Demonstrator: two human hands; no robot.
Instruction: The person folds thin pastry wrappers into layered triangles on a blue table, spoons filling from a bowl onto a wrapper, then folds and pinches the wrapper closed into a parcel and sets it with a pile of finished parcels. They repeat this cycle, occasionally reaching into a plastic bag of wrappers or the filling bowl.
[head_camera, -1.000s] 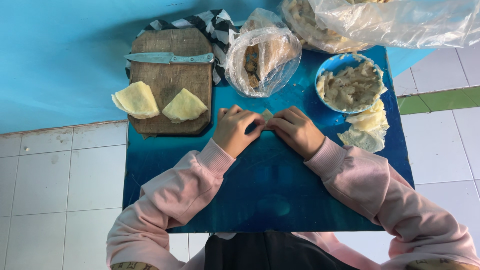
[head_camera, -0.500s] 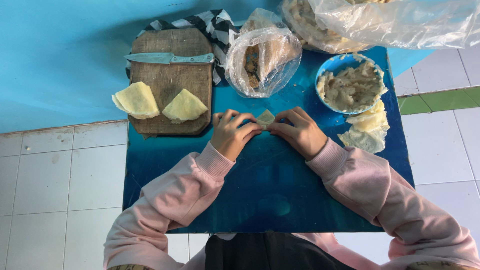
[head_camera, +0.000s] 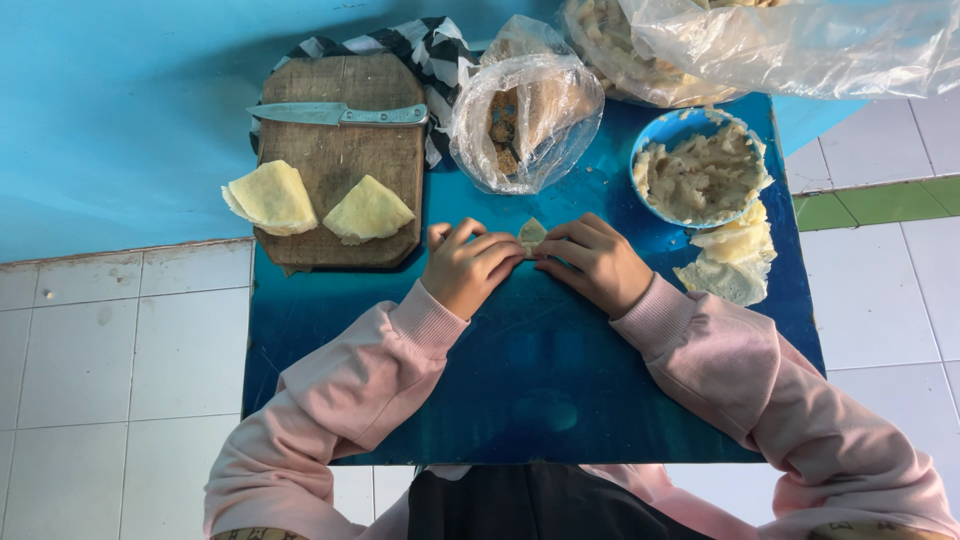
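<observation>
Blue wall above white floor tiles frames a small blue table (head_camera: 520, 400), seen from overhead. Centre of table: left hand (head_camera: 468, 268) and right hand (head_camera: 598, 262), both in pink sleeves, meeting fingertip to fingertip over a small pale dough piece (head_camera: 532, 234); fingers of each hand drawn together and pinched on the piece's edges, the left from 9 o'clock, the right from 3 o'clock; only the top of the piece shows between them. At 10 o'clock from the hands: wooden cutting board (head_camera: 340, 160), worn, overhanging the table's left edge. On the board, near edge: two folded pale wrappers, one (head_camera: 270, 196) hanging partly off the board at its left, the other (head_camera: 368, 210) just beside it to the right. Across the board's far end: knife (head_camera: 335, 114), metal handle pointing toward 3 o'clock, blade toward 9 o'clock. Behind the board at 12 o'clock: black-and-white checked cloth (head_camera: 436, 48). At 12 o'clock from the hands: clear plastic bag (head_camera: 525, 120), open-mouthed, brown crumbly contents inside. At 2 o'clock: blue bowl (head_camera: 640, 190) heaped with pale mashed filling. Touching the bowl's near side, at 3 o'clock from the right hand: loose stack of pale wrappers (head_camera: 735, 260). Far right corner: large clear plastic bag (head_camera: 790, 45), contents pale and indistinct.
</observation>
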